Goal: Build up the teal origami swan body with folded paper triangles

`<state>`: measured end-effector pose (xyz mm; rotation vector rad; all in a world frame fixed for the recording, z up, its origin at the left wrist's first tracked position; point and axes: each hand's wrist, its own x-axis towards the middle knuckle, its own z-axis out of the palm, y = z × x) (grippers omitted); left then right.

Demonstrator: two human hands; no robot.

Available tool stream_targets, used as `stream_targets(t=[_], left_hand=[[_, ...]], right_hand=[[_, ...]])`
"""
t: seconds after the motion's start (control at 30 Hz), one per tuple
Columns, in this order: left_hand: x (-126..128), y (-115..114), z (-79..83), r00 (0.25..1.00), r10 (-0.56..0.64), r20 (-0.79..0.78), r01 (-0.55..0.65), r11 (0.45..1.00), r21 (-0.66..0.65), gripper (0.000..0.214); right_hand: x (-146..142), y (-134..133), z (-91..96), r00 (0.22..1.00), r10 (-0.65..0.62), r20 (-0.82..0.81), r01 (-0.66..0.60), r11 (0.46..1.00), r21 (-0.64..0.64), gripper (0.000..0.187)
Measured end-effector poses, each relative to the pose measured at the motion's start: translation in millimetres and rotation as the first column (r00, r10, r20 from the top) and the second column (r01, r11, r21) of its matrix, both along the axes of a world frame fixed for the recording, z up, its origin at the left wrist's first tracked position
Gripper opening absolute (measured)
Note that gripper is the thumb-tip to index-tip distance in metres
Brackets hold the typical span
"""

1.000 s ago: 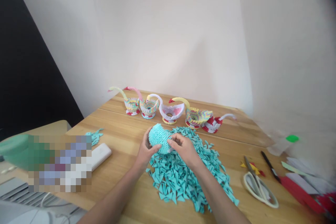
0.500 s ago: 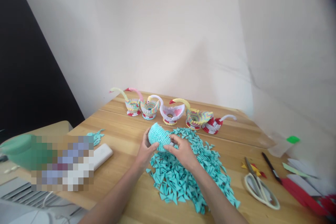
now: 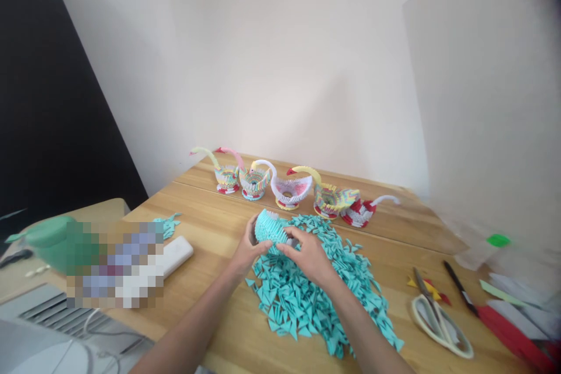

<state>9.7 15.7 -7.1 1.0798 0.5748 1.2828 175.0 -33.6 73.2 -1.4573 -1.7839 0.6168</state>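
A rounded turquoise body of interlocked folded paper pieces, a 3D origami bowl point(image 3: 269, 231), is held between both hands above the table. My left hand point(image 3: 249, 251) wraps its left side, thumb across the near face. On its right side, my right hand point(image 3: 307, 254) grips the edge with thumb and fingers; whether a loose piece is between those fingertips I cannot make out. Below and to the right spreads a large pile of turquoise folded paper triangles point(image 3: 315, 298).
Several finished paper swans point(image 3: 289, 190) stand in a row at the back. Scissors point(image 3: 438, 315), a black pen point(image 3: 460, 286) and a red strip point(image 3: 511, 333) lie at the right. At the left are a white block-shaped item point(image 3: 179, 254), a small turquoise heap point(image 3: 169, 225) and a green object point(image 3: 56, 242).
The bowl has turned a little in my hands, so more of its pale inside edge shows at the top. The whole view has shifted slightly; both hands keep their hold.
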Motion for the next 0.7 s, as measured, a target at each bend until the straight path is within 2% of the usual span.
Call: stream_targets(t=[0.23,0.7], left_hand=[[0.6,-0.8,2.8,0.999,0.03,-0.023,-0.03,1.0,-0.002,0.085],[0.2,-1.1,3.4,1.0,0.013,-0.01,-0.013,1.0,0.012,0.087]], right_hand=[[1.1,1.8,-1.0,0.997,0.032,-0.07,-0.033,0.999,-0.004,0.03],[0.5,2.0,-0.1,0.999,0.021,-0.032,-0.021,1.0,-0.003,0.026]])
